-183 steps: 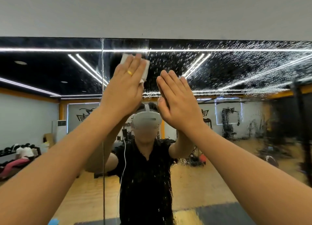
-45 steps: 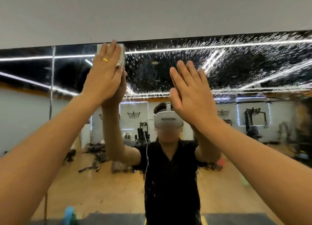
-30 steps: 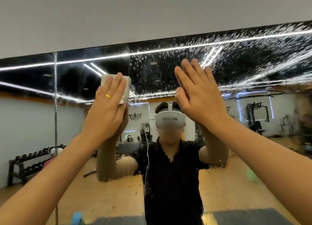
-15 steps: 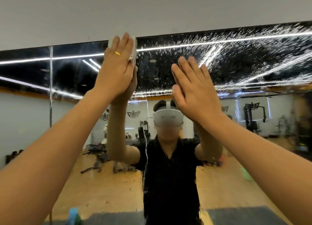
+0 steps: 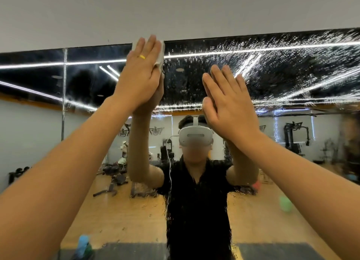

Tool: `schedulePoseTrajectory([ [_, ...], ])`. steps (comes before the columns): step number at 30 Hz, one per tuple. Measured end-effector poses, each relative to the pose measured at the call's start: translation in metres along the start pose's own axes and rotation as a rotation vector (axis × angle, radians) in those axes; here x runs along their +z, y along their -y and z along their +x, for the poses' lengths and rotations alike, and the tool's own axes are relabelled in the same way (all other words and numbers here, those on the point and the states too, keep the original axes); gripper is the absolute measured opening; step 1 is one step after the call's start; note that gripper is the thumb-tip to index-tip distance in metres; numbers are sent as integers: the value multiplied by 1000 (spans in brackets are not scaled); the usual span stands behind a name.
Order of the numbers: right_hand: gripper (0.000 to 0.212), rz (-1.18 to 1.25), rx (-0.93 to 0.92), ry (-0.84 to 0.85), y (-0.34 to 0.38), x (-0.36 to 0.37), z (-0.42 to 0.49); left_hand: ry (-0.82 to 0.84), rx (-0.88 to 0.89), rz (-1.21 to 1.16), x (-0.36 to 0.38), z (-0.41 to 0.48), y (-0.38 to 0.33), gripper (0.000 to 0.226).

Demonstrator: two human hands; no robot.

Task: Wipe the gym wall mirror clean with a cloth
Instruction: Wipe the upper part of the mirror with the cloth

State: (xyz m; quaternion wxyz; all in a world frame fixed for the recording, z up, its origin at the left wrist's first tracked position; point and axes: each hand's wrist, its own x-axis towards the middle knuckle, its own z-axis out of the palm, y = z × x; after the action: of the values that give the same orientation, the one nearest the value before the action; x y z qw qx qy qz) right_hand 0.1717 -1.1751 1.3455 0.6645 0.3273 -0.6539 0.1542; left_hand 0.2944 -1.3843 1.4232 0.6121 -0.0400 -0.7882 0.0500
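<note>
Up at the very top edge of the mirror, your left hand pressed the white cloth flat to the glass. Its fingers were straight and close together, so only a strip of fabric showed past the fingertips and along the forefinger side. Your right hand was spread wide and held nothing. Its palm faced the glass beside your left and looked to be resting on it, though I could not tell contact for certain. Left of the cloth the glass read clear as far as the vertical seam; to the right it was thick with spray droplets.

The cloth looked thin, soft and limp, probably damp, so I judge it would bunch or slip out from under a loose palm. You were best to pin it as a folded pad under the whole flat of the fingers, rather than pinch a corner. The mirror was rigid, slick where wet, and breakable, so even pressure suited it. The bracing hand risked leaving prints on the wet glass.
</note>
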Motion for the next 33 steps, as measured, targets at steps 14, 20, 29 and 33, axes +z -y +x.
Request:
schedulePoseTrajectory([
  [14,60,0,1,-15,2,2,0,-51,26,-47,25,-57,-5,60],
  [20,60,8,-2,-23,2,1,0,-31,17,-15,14,-16,-16,59],
  [29,60,5,-11,-42,0,2,0,-66,38,0,21,9,-29,58],
  [33,60,2,-10,-58,0,4,0,-41,51,-56,29,-40,-36,60],
])
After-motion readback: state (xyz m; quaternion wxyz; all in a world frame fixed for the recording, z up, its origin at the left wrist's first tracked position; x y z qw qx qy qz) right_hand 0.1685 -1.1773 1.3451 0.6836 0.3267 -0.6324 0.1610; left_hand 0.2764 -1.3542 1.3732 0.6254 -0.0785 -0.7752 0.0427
